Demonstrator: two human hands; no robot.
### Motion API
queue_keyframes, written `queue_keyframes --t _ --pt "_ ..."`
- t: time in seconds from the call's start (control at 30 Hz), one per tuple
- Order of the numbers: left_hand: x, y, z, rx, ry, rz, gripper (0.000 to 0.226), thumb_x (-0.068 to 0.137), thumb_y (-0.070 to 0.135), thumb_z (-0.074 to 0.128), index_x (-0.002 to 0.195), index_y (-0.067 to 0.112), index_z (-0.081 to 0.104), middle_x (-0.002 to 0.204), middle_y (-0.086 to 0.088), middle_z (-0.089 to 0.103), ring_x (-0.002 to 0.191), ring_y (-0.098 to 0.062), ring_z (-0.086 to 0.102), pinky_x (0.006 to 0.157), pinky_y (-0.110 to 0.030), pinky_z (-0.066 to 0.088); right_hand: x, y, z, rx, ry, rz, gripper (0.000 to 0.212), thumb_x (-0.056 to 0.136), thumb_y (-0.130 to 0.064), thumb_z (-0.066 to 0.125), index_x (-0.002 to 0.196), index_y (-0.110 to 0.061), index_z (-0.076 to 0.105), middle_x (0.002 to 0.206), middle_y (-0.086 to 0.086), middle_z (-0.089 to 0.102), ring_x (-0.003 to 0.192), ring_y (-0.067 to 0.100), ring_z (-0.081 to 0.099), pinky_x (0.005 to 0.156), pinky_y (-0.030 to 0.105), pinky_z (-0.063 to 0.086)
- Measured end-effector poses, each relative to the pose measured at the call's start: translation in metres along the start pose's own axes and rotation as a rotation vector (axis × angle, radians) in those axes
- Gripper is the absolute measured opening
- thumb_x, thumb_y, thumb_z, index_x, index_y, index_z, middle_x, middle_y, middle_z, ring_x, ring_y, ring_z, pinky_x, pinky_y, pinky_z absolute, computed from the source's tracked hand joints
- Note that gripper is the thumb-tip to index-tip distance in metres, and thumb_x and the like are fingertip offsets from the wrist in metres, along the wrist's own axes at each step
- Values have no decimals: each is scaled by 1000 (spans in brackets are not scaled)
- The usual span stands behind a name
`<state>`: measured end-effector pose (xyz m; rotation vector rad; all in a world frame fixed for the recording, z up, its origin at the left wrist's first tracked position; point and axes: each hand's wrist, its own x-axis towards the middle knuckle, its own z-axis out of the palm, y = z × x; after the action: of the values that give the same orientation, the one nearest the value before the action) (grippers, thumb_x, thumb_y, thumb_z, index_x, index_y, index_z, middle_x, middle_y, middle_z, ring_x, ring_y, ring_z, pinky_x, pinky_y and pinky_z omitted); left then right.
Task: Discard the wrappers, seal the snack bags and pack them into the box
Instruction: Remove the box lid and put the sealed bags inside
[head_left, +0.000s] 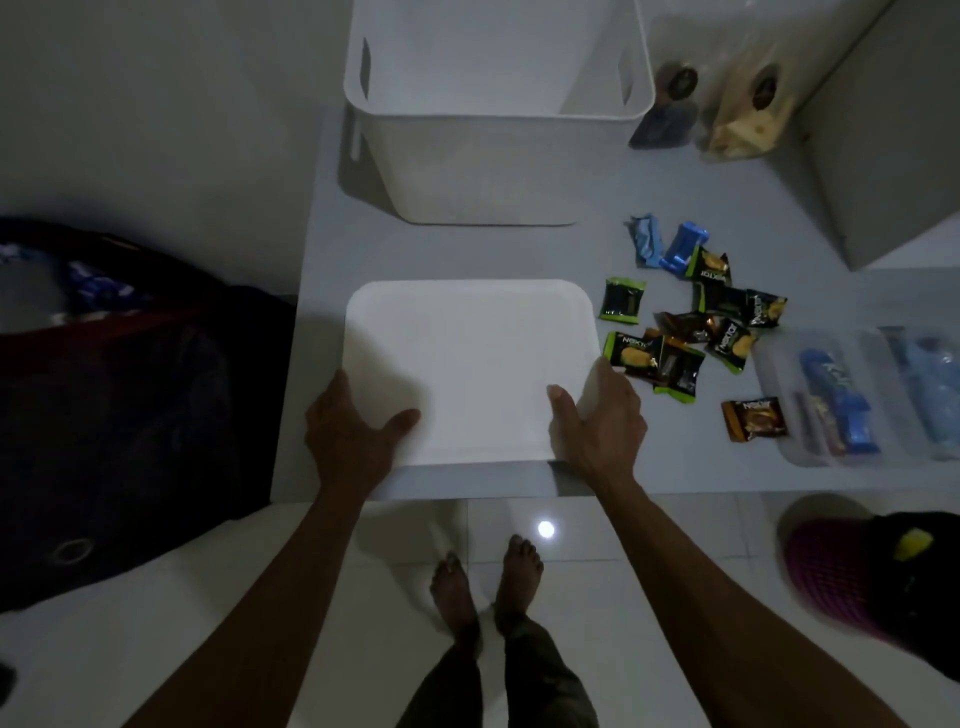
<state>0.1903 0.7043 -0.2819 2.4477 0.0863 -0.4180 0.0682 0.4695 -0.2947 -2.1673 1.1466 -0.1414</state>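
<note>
The lid (470, 364) lies flat on the table (322, 364), gripped at its near corners by my left hand (348, 431) and right hand (597, 415), thumbs on top. The open box (488, 156) stands just beyond. Snack packs (685, 332) are scattered right of the lid, near a clear tray (779, 415).

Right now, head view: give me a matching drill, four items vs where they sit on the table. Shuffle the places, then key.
Items
1. white box
2. white lid
3. blue clip
4. clear tray

Places
A. right edge of the table, holding blue packets
B. back centre, open
C. front centre, both hands on its near corners
D. right of the box, at the back of the snack pile

Pairs: 1-B, 2-C, 3-D, 4-A
</note>
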Motion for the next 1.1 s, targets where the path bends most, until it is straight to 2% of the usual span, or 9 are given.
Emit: queue_keyframes --t 0.07,0.13,0.33,0.47,0.6,0.7,0.8,0.93,1.1 --pt "-4 4 2 33 8 18 109 69 53 80 152 8 27 152 -15 36 141 -31 27 117 -43 26 0 3 5 -45 13 -24 73 86 -59 54 140 -10 40 142 11 46 135 30 37 107 52 32" --pt "-5 2 6 49 26 45 107 72 48 80 153 6 24 154 -15 33 144 -29 22 118 -39 20 0 6 9 -82 21 -40 69 88 -59 53 135 -9 42 138 12 47 133 30 39 106 53 33" --pt "-2 -3 14 84 53 82 102 75 45 79 151 2 27 154 -17 32 144 -31 22 119 -42 21 0 11 10 -90 18 -58 76 90 -56 55 147 -10 34 150 10 39 141 27 31 111 52 29" --pt "-4 6 6 92 -1 65 100 77 47 77 151 2 26 156 -17 29 145 -32 23 119 -42 21 0 1 -6 -67 -78 -48 77 91 -47 60 151 -10 29 155 11 33 144 28 27 113 52 29" --pt "-20 27 -18 105 -60 74 93 80 52 72 149 4 33 155 -18 31 144 -32 25 118 -41 22 -13 -17 -39 33 -111 -18 73 91 -40 63 151 -12 31 152 11 39 139 30 36 112 46 35" --pt "-39 53 -40 -12 -51 166 84 79 42 77 142 -1 43 149 -21 42 139 -33 37 115 -40 29 -30 -34 -73 90 -118 -14 67 93 -32 64 149 -9 36 150 13 43 137 30 40 110 38 34" --pt "-53 88 -59 -105 -67 241 80 82 41 75 144 2 42 151 -15 41 140 -29 36 116 -37 25 -39 -53 -102 153 -67 -40 63 93 -32 64 146 -8 41 148 12 46 133 27 45 105 32 37" --pt "-61 135 -70 -183 -67 365 73 83 41 73 142 7 47 148 -12 45 138 -27 39 114 -37 28 -39 -79 -137 255 24 -58 53 94 -31 62 141 -9 48 138 11 56 121 24 56 92 24 38" --pt "-61 183 -65 -222 -99 480 65 81 41 75 135 10 55 141 -11 53 131 -27 48 109 -36 37 -32 -92 -170 427 75 -35 40 94 -30 63 130 -13 59 112 2 67 93 12 61 76 21 48"
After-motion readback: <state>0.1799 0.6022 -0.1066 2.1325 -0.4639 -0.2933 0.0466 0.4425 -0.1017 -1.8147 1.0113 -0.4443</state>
